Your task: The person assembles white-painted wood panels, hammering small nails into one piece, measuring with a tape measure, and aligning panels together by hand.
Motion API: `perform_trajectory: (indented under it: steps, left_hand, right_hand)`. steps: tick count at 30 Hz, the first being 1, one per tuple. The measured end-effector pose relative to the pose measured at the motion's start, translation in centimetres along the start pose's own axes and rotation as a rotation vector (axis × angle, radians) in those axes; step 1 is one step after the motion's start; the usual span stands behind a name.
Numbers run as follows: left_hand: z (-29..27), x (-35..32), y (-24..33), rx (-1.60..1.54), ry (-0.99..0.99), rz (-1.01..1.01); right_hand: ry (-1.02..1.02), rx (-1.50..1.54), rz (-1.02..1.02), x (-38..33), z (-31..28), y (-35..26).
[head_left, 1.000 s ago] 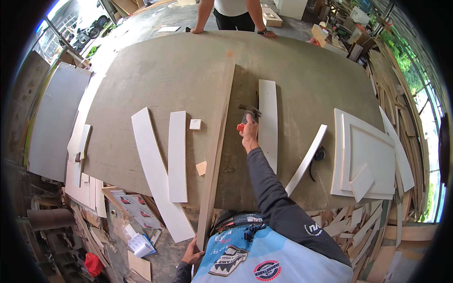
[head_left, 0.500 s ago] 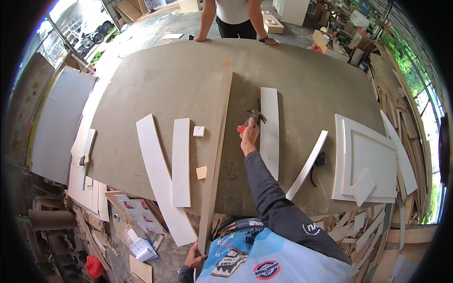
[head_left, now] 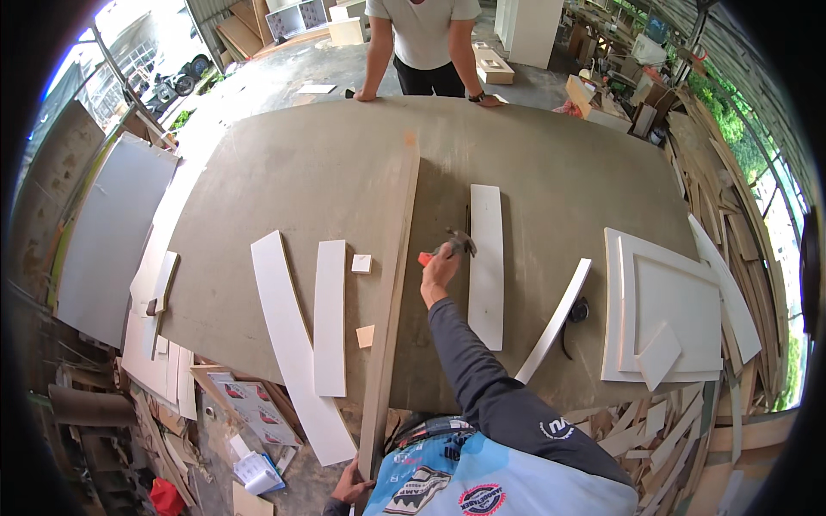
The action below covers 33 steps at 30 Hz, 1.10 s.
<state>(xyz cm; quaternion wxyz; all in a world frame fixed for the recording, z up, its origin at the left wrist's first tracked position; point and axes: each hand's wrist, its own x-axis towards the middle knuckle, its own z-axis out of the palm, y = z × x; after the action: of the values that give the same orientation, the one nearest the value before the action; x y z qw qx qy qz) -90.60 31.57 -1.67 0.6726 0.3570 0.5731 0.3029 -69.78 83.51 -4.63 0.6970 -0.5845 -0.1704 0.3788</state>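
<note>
My right hand (head_left: 440, 277) is closed round the red grip of a claw hammer (head_left: 463, 243). Its dark metal head is held over the table, just left of a long white strip (head_left: 486, 275). A long wooden beam (head_left: 395, 297) runs lengthwise across the tabletop and past its near edge. At the beam's near end, my left hand (head_left: 350, 483) is wrapped against its side; part of the fingers is hidden. Left of the beam lie a small white square (head_left: 361, 264), a small bare wood square (head_left: 366, 336) and two white boards (head_left: 330, 318).
Across the brown table (head_left: 284, 163) a person (head_left: 422, 39) leans with both hands on the far edge. To the right are a narrow white strip (head_left: 557, 318), a black tape measure (head_left: 580, 310) and stacked white panels (head_left: 667, 284). Scrap wood (head_left: 654, 430) lies beside the table.
The view has tilted up, so the table sits lower in the picture. My right hand has shifted slightly left with the hammer, toward the beam. My left hand stays at the beam's end.
</note>
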Motion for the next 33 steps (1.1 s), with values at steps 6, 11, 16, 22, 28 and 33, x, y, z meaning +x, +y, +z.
perform_trajectory:
  steps: [6,11,16,22,28,33]
  left_hand:
    - [-2.6,-0.8,-1.6,0.413,0.047,-0.389]
    - [-1.2,1.4,-0.5,-0.117,0.068,-0.087]
    - [-0.3,5.2,5.0,-0.049,0.052,0.026]
    - [1.3,13.2,10.7,0.382,0.154,0.288]
    - [4.8,21.3,12.5,0.832,0.283,0.375]
    - [10.5,23.8,13.8,1.008,0.453,0.192]
  right_hand:
    - [-0.725,-0.032,0.565,1.3,-2.9,-2.0]
    - [-0.594,-0.072,0.538,-0.6,-10.3,-3.2]
    - [-0.587,-0.209,0.506,-3.9,-20.1,-7.0]
    - [-0.590,-0.379,0.453,-3.7,-27.0,-10.9]
    - [-0.497,-0.231,0.489,-2.4,-32.6,-11.1]
    - [-0.460,-0.229,0.434,-2.1,-34.0,-12.4]
